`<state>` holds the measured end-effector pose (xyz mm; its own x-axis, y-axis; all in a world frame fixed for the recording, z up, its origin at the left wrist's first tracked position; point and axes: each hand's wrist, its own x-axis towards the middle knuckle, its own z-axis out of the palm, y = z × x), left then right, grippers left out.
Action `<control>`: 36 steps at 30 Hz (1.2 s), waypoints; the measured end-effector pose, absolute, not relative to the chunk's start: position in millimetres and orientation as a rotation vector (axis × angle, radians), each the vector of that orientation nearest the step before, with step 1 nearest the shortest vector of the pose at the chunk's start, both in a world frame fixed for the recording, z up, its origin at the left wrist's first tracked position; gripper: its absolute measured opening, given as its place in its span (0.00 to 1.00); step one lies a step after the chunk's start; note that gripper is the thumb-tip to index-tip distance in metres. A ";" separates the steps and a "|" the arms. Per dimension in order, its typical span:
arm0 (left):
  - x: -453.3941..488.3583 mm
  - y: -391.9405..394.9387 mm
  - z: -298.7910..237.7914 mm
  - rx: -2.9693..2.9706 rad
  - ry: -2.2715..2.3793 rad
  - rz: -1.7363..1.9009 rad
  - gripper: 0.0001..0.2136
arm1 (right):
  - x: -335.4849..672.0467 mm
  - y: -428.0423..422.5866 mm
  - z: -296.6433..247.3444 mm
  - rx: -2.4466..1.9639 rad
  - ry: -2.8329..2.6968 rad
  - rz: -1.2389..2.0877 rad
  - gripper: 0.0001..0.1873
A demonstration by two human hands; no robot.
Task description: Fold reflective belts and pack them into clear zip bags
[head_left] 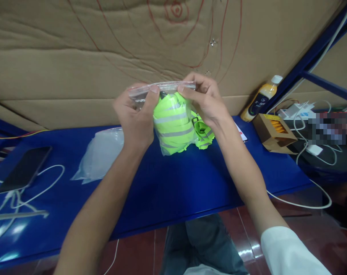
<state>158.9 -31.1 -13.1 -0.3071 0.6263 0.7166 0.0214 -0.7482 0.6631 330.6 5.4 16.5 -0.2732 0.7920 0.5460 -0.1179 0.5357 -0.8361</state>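
Note:
A clear zip-lock bag [173, 131] packed with neon yellow-green strap with grey reflective stripes hangs upright above the blue table. My left hand [139, 110] pinches the left end of its zip strip, thumb in front. At the other end of the strip, my right hand [203, 93] pinches with thumb and fingers. Behind the bag on the right lies another bundle of neon reflective strap [203, 133] with a dark buckle. Left of my left wrist rests a stack of translucent plastic bags [101, 156].
A black phone [24, 168] and white cables lie on the blue table [173, 191] at left. A juice bottle [261, 99] and an open cardboard box [273, 131] stand at right. Cardboard [76, 57] with red lines rises behind. Cables and power strips crowd the far right.

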 end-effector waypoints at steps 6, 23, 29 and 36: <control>154.7 -27.4 -13.3 1.481 0.852 2.160 0.15 | 322.0 1.3 14.3 -0.647 -1.497 1.083 0.25; 152.4 -25.4 -4.3 1.391 0.705 2.168 0.15 | 324.9 10.6 11.5 -0.639 -1.500 1.116 0.28; 157.0 -20.6 -12.3 1.419 0.779 2.169 0.18 | 315.0 14.2 5.5 -0.694 -1.470 1.089 0.32; 151.4 -29.3 -7.8 1.689 0.942 2.081 0.15 | 318.9 4.4 9.0 -0.535 -1.553 1.076 0.20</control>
<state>151.4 -29.3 -7.8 -0.2643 0.6024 0.7532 0.1687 -0.7400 0.6511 318.9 4.4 9.0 -0.2802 0.8043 0.5240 -0.2082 0.4819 -0.8511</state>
